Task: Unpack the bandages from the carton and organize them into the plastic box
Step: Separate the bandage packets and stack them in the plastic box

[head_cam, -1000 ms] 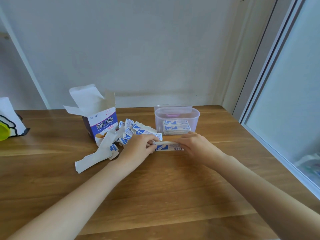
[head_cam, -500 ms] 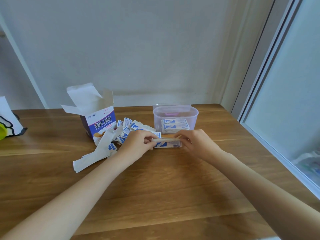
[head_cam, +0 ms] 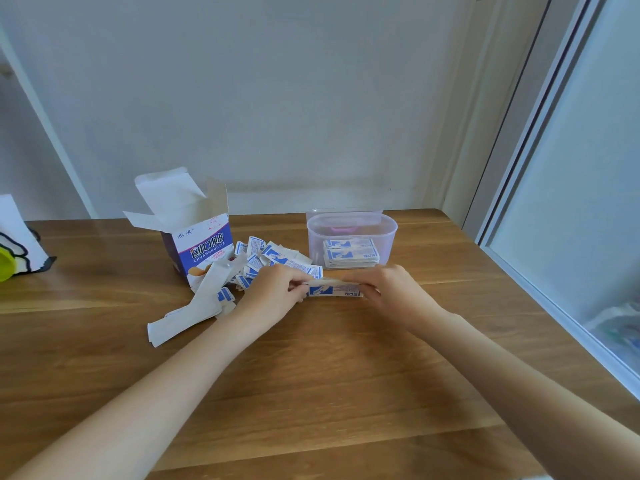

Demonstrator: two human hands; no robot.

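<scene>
A small stack of white-and-blue bandages (head_cam: 334,289) stands on its long edge on the wooden table, pinched at its two ends by my left hand (head_cam: 272,291) and my right hand (head_cam: 389,289). Just behind it is the clear plastic box (head_cam: 388,233), open, with a neat pile of bandages (head_cam: 350,252) lying flat inside. The purple-and-white carton (head_cam: 204,249) stands open to the left. Loose bandages (head_cam: 273,256) lie scattered between the carton and my left hand.
A long folded white paper strip (head_cam: 188,311) lies in front of the carton. The box's lid (head_cam: 344,213) leans behind the box. A white and yellow object (head_cam: 14,249) sits at the far left edge. A window frame (head_cam: 540,216) borders the table's right side.
Both hands have stayed on the ends of the bandage stack, squaring it up on the table. The stack has turned a little more upright on its edge; nothing else moved.
</scene>
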